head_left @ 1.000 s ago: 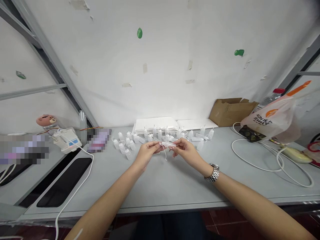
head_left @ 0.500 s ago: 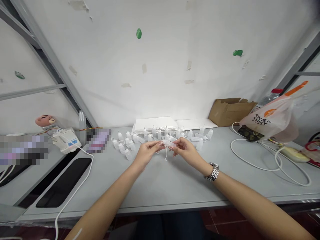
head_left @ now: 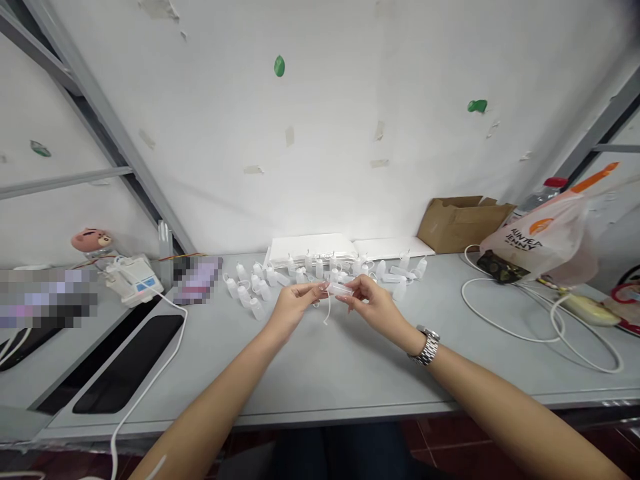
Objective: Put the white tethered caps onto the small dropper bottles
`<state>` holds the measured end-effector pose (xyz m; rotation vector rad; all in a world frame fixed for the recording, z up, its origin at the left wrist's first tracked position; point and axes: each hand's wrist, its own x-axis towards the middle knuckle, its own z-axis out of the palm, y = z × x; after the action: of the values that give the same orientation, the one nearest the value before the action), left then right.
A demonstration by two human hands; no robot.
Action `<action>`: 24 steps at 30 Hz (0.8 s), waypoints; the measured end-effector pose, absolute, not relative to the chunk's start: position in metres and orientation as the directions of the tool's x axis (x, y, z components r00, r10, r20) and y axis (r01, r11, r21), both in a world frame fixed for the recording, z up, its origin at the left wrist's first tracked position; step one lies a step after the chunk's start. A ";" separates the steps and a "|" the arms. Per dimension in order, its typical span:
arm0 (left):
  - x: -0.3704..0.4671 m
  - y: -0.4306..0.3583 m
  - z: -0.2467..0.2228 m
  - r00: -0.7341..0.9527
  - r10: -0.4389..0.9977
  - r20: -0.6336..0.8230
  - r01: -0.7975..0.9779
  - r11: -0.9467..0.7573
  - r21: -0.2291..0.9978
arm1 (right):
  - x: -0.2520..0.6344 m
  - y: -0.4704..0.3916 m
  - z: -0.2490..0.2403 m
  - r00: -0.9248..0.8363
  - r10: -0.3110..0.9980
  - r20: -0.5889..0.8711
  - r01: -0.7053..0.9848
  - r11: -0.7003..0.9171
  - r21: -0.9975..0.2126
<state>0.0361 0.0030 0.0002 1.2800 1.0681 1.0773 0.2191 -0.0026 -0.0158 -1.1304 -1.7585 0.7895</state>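
Note:
Between my hands a small translucent bottle [head_left: 340, 289] lies sideways above the grey table, a thin white strap hanging from its left end. My left hand [head_left: 296, 303] pinches that left end with thumb and fingertips. On the other side, my right hand [head_left: 371, 300] grips the bottle's body between thumb and fingers. Several similar small bottles [head_left: 256, 308] stand or lie behind and to the left of my hands, some with thin tips pointing up. A few more [head_left: 399, 289] are to the right, beyond my right hand.
White sheets or flat boxes [head_left: 310, 245] lie against the wall. A cardboard box [head_left: 463, 223], a plastic bag [head_left: 540, 233] and a looped white cable [head_left: 493, 328] are at the right. A black phone-like slab [head_left: 129, 365] and a white device [head_left: 133, 280] sit left.
The hanging strap has swung slightly left and down. My right fingers have shifted a little on the bottle, showing more of its body. My left hand keeps its pinch.

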 end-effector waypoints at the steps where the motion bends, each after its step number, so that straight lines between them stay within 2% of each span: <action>1: 0.036 0.003 0.000 0.178 0.984 0.003 -0.001 -0.003 1.000 | 0.219 -0.004 -0.015 -0.204 0.915 0.348 0.394 0.402 -0.826; 5: 0.037 0.001 0.000 0.171 0.985 0.028 0.023 -0.032 0.999 | 0.218 -0.007 -0.013 -0.228 0.908 0.350 0.405 0.416 -0.814; 7: 0.038 0.000 0.001 0.185 0.981 0.057 0.037 -0.065 0.997 | 0.217 -0.006 -0.012 -0.236 0.924 0.301 0.320 0.366 -0.874; 10: 0.041 -0.002 0.002 0.194 0.978 0.081 0.028 -0.088 0.996 | 0.217 -0.003 -0.009 -0.264 0.950 0.166 0.118 0.203 -0.972; 13: 0.044 -0.005 0.002 0.175 0.980 0.095 -0.012 -0.094 0.996 | 0.217 -0.002 -0.003 -0.301 0.951 0.067 0.008 0.072 -0.997; 18: 0.046 -0.007 0.001 0.100 0.987 0.127 -0.062 -0.122 0.991 | 0.216 -0.006 0.001 -0.294 0.955 0.039 -0.015 0.037 -0.999; 24: 0.046 -0.004 -0.002 0.120 0.987 0.107 -0.068 -0.100 0.993 | 0.214 -0.005 -0.003 -0.293 0.956 0.000 -0.006 -0.002 -1.000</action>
<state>0.0460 -0.0042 -0.0023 1.2945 1.0220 1.2205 0.2143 -0.0048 -0.0025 -1.0498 -1.4194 1.4289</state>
